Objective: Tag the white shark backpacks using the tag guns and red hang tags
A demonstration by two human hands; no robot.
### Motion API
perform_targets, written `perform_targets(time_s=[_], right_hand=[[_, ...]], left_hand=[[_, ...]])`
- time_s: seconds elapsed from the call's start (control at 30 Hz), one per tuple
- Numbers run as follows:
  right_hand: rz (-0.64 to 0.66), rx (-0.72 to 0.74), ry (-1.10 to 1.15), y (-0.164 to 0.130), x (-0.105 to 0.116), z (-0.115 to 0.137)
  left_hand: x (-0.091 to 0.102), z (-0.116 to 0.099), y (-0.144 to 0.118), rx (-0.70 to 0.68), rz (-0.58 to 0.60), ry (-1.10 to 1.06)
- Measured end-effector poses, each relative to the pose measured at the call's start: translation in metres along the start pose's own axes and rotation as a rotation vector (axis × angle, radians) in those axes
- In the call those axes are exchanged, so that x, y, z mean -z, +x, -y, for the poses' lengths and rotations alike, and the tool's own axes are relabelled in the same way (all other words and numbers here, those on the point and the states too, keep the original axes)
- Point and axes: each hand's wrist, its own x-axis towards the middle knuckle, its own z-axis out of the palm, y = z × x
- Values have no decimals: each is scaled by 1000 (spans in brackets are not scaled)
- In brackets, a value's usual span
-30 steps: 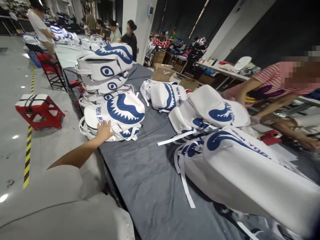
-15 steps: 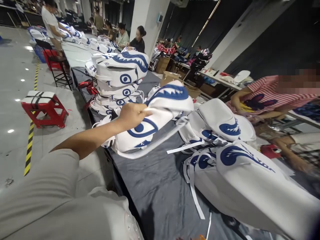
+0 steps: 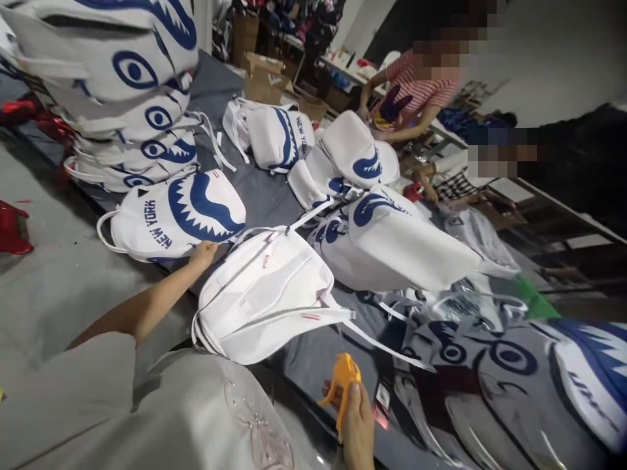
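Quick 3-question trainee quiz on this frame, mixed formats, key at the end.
1. True or false: the right hand holds a small orange plastic tool.
2. The left hand touches the edge of which item? A) brown cardboard box B) plain white fabric backpack lying back side up C) red stool
3. Fill in: the words on the white backpack with the blue shark-mouth print beside the left hand read "NEW ____".

Key: 1 true; 2 B; 3 YORK.
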Motion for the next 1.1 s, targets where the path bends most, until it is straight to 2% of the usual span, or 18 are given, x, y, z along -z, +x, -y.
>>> perform_targets(time_s=[0.1,0.2,0.3,0.37,0.47,0.57,0.6,0.67,0.77,0.83,0.93,1.0,1.1], right_hand=[[83,-223,25,-5,13,-8],[222,-455,48,-10,33,-12],[248,-458,201,-17,48,-5],[241,-379,297,-19,44,6],[341,-250,336,-15,16,30],[481,-127,239,0,-21,61],[494,-67,159,7,-30,73],[431,99,-146,26,-43,99],[238,279,-631,61,-52,132],[154,279,-776,84,-59,147],[111,257,-875,110,-73,156],[86,253,-920,123,-82,157],[61,258,-938,138,-89,160]], left_hand=[[-32,29,-44,-112,38,114],[-69,54,-100,-322,143,434],[-95,68,-124,-363,167,711],[-101,69,-118,-325,145,766],[-101,62,-98,-319,115,765],[-97,43,-84,-487,111,704],[-94,34,-80,-557,101,674],[-86,15,-70,-638,34,616],[-71,-2,-49,-586,-137,578],[-65,3,-38,-511,-172,618],[-65,27,-31,-428,-111,641],[-67,39,-32,-436,-72,550],[-64,42,-32,-442,16,290]])
